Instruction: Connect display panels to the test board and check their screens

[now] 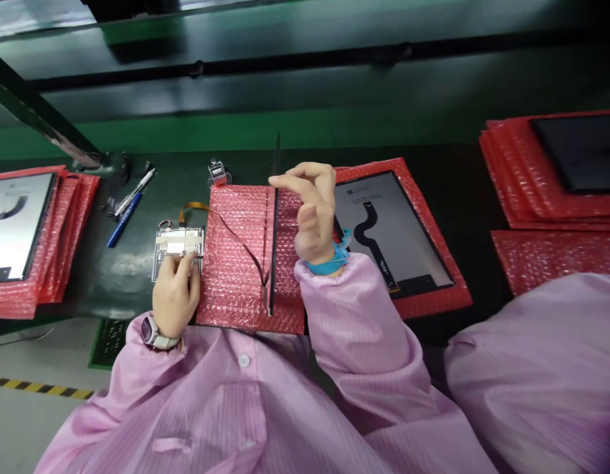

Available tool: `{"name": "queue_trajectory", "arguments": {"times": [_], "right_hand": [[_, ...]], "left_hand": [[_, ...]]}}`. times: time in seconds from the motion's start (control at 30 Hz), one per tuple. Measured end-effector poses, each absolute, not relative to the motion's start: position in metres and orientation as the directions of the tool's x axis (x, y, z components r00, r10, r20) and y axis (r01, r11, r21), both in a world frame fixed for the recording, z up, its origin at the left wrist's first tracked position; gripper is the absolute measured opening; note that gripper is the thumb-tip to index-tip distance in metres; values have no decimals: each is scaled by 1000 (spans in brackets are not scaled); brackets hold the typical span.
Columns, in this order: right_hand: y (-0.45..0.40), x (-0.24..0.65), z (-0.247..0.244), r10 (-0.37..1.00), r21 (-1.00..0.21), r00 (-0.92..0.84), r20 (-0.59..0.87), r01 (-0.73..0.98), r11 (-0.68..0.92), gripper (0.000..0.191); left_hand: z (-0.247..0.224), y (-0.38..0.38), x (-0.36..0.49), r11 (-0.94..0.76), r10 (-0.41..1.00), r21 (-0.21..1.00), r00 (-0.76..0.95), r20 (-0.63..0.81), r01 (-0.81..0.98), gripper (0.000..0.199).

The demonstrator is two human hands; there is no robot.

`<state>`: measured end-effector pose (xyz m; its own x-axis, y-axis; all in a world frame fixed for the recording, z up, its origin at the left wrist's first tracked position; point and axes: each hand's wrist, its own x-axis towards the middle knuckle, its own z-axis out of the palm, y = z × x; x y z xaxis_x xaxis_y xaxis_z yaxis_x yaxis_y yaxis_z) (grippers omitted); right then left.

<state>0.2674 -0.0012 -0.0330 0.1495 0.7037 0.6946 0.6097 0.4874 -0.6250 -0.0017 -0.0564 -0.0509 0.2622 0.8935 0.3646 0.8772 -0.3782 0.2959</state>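
1. We see our left hand (175, 293) on a clear, rectangular acrylic plate (179, 253) taped across its top, with the fingers bent down and pressing on it near its lower edge. We cannot tell whether they clasp it. The plate lies on the dark green bench (95, 293), just beside the left edge of a pink-red bubble-wrap bag (238, 263).
2. An orange flat ribbon cable (193, 209) arcs from the plate's upper edge toward the bag.
3. A thin, dark flexible cable (243, 240) runs diagonally across the bag to a long, straight black strip (274, 250). This strip crosses the bag and juts past its upper edge; it may be a thin panel seen edge-on, but the view is too poor to be sure.
4. Our right hand (312, 214) hovers just right of the strip, with the index finger stretched toward it and the other fingers curled. We cannot tell if they grip anything.
5. A light grey panel (393, 230) with a black S-shaped flex lies on a second red bubble-wrap bag (433, 276), right of our right hand, with little room between them.
6. Across the bench to the left lie a white pen (134, 192) and a blue marker (124, 220). Beyond them is a stack of red-bagged panels (23, 224), with open bench between it and the plate.
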Motion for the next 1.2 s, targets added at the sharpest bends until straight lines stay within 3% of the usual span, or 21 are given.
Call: {"name": "queue_trajectory", "arguments": {"times": [0.13, 0.23, 0.43, 0.57, 0.67, 0.8, 0.93, 1.03, 1.2], "right_hand": [[1, 274, -32, 656, -613, 109, 747, 495, 616, 61], [1, 276, -30, 677, -633, 95, 730, 467, 617, 57], [-1, 278, -28, 751, -655, 58, 658, 535, 533, 67], [-5, 281, -22, 775, -696, 28, 631, 461, 550, 62], [-11, 288, -10, 831, -763, 22, 555, 412, 498, 46], [-23, 307, 4, 936, -875, 70, 345, 386, 293, 21], [-27, 328, 5, 959, -951, 217, 181, 287, 114, 25], [-23, 333, 2, 938, -980, 314, 149, 171, 98, 24], [-12, 321, -5, 961, -996, 261, 87, 13, 86, 26]], "left_hand": [[-71, -55, -15, -445, 856, 85, 395, 334, 891, 33], [-75, -56, -16, -481, 825, 36, 439, 355, 876, 34], [-74, -56, -15, -503, 797, -44, 483, 363, 863, 35], [-74, -57, -14, -509, 774, -120, 515, 368, 852, 35], [-73, -60, -14, -522, 762, -54, 494, 419, 851, 33], [-69, -63, -14, -660, 677, 18, 584, 447, 751, 32], [-68, -60, -14, -774, 612, 71, 714, 340, 630, 33], [-69, -57, -14, -775, 624, 99, 729, 281, 624, 41], [-70, -54, -15, -758, 650, 123, 727, 220, 641, 50]]}}
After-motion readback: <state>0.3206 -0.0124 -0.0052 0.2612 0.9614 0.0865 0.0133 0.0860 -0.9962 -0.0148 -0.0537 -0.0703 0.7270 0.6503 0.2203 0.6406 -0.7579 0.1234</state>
